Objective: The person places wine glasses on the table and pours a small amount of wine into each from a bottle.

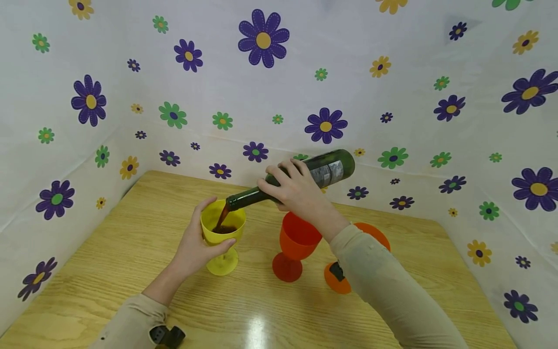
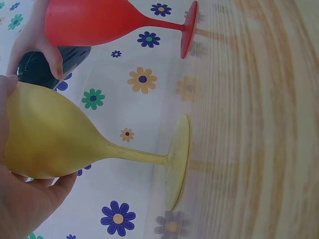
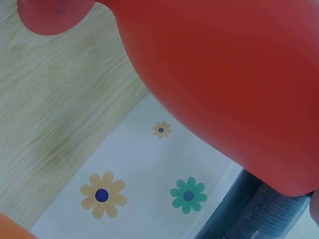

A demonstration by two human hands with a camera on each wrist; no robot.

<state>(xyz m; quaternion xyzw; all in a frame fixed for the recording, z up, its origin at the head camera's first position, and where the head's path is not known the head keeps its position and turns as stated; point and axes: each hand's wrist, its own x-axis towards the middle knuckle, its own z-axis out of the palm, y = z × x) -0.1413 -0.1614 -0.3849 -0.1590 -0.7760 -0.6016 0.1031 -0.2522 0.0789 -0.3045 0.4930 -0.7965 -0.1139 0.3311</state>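
Observation:
My left hand (image 1: 198, 245) grips the bowl of a yellow goblet (image 1: 222, 232) that stands on the wooden table (image 1: 131, 232). The same goblet (image 2: 55, 137) fills the left wrist view, with my palm (image 2: 22, 204) under its bowl. My right hand (image 1: 296, 189) holds a dark green bottle (image 1: 331, 167) tilted almost flat, its mouth over the yellow cup. A dark red stream runs into the cup, and dark liquid lies at its bottom. The bottle's body (image 3: 254, 214) shows at the lower right of the right wrist view.
A red goblet (image 1: 296, 247) stands just right of the yellow one, under my right wrist; it also fills the right wrist view (image 3: 224, 84). An orange goblet (image 1: 370, 235) stands behind my right forearm, partly hidden. Flowered white sheets (image 1: 261, 97) wall the table on three sides.

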